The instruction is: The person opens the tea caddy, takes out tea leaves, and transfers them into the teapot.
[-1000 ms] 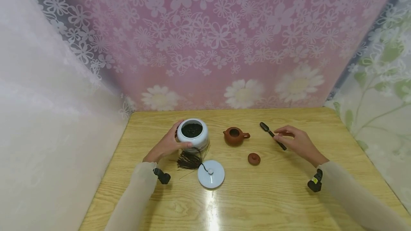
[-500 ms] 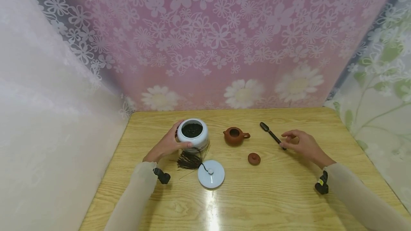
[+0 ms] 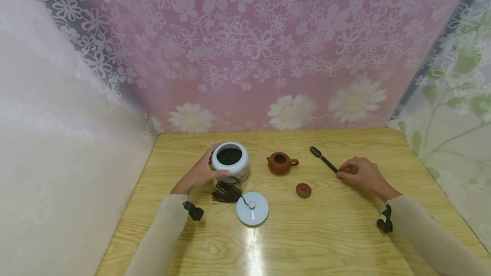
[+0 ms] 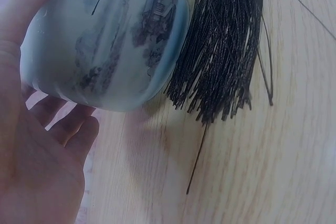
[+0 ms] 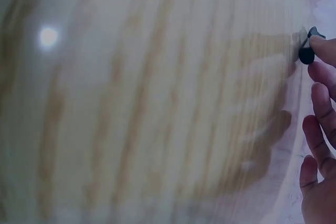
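My left hand [image 3: 197, 176] holds a white porcelain jar [image 3: 238, 170] of dark tea leaves [image 3: 229, 156], thumb in front and fingers behind. In the left wrist view the jar [image 4: 105, 40] shows a painted landscape, with a black tassel [image 4: 220, 40] beside it. At the right, my right hand [image 3: 362, 176] pinches the near end of a dark tea scoop [image 3: 326, 161] between thumb and forefinger. The scoop's far end points up and left, at the table. Only the tip of the scoop [image 5: 306, 55] appears in the right wrist view, at the fingertips.
Between the hands stands a small reddish-brown teapot [image 3: 279, 166], uncovered, handle to the right. Its lid [image 3: 303, 190] lies nearer on the wooden table [image 3: 307, 237]. The jar's pale lid [image 3: 253, 214], with its tassel [image 3: 225, 192], lies before the jar. Patterned cloth [image 3: 245, 54] encloses the back and sides.
My right hand has slid right and nearer along the scoop to its near end, and now pinches it there. The left hand and the jar look the same.
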`<action>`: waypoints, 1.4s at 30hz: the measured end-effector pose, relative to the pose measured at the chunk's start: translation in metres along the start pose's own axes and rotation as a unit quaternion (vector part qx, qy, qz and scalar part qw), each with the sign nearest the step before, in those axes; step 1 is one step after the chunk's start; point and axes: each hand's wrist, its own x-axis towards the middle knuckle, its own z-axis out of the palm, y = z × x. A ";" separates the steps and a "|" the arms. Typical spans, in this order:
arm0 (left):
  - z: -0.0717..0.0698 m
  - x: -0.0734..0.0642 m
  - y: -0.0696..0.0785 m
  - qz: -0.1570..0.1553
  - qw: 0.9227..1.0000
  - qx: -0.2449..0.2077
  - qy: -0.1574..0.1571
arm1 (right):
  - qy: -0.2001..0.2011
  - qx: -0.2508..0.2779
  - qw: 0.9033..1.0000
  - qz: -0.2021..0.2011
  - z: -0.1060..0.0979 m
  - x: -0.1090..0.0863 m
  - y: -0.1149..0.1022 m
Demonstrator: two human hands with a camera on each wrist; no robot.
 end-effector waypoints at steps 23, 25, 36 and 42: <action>0.000 0.000 -0.002 -0.009 1.000 -0.002 -0.002 | 0.016 0.047 0.998 0.025 -0.007 0.001 0.014; 0.000 0.000 -0.002 -0.007 1.000 -0.004 -0.002 | 0.022 0.058 0.997 0.039 -0.008 0.002 0.014; -0.001 0.000 -0.001 -0.011 1.000 -0.004 0.001 | 0.034 0.088 0.995 0.045 -0.014 0.007 0.010; 0.000 0.001 -0.003 -0.006 1.000 0.000 0.003 | 0.020 0.090 0.994 0.055 -0.015 0.009 0.005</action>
